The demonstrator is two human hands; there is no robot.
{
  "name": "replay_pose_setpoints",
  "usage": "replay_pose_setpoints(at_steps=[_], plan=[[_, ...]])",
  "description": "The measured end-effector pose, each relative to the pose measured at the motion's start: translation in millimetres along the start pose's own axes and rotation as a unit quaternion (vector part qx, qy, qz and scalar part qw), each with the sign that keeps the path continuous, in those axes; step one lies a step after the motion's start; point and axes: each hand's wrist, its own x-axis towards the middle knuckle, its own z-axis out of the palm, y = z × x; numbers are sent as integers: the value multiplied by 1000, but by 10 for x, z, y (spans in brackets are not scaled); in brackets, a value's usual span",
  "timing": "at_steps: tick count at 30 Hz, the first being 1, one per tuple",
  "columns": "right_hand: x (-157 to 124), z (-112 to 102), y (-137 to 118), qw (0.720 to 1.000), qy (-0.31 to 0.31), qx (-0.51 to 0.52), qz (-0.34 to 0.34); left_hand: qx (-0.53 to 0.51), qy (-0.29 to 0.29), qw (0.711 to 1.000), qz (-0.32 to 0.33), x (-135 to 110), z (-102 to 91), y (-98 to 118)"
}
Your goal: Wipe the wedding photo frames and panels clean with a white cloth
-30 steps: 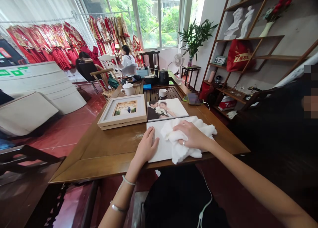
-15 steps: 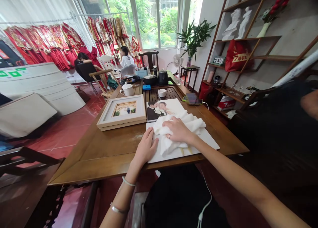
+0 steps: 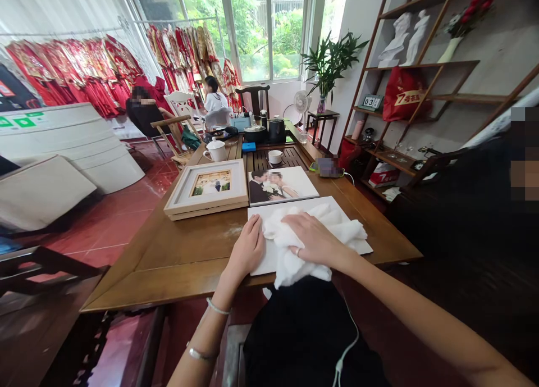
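Note:
A flat white board (image 3: 356, 242) lies at the near edge of the wooden table (image 3: 189, 252). My left hand (image 3: 247, 251) rests flat on the board's left edge, fingers stretched out. My right hand (image 3: 314, 240) presses down on a crumpled white cloth (image 3: 295, 263), palm over it and fingers curled on the fabric. The cloth hangs a little past the table's near edge. Just beyond the board lie a wedding photo print (image 3: 280, 185) and a white framed picture (image 3: 208, 187).
Farther up the table stand a white teapot (image 3: 215, 150), a cup (image 3: 275, 157), a blue box, dark kettles and a phone (image 3: 326, 167). Wooden shelves line the right wall. Red garments hang at the left. Two people sit at the far end; another person's dark sleeve is at right.
My right hand has dragged the cloth from the board's far side back toward me and the near edge. My left hand has stayed on the board's left edge.

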Motion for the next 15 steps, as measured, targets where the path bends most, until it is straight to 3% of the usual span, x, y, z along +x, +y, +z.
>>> replay_pose_setpoints(at_steps=[5, 9, 12, 15], plan=[[441, 69, 158, 997, 27, -11, 76, -1, 9, 1000, 14, 6, 26, -56], [653, 115, 120, 991, 44, -48, 115, -5, 3, 1000, 16, 8, 26, -73], [613, 123, 29, 993, 32, -40, 102, -4, -2, 1000, 8, 8, 0, -28], [395, 101, -68, 999, 13, 12, 31, -7, -3, 1000, 17, 6, -35, 33]])
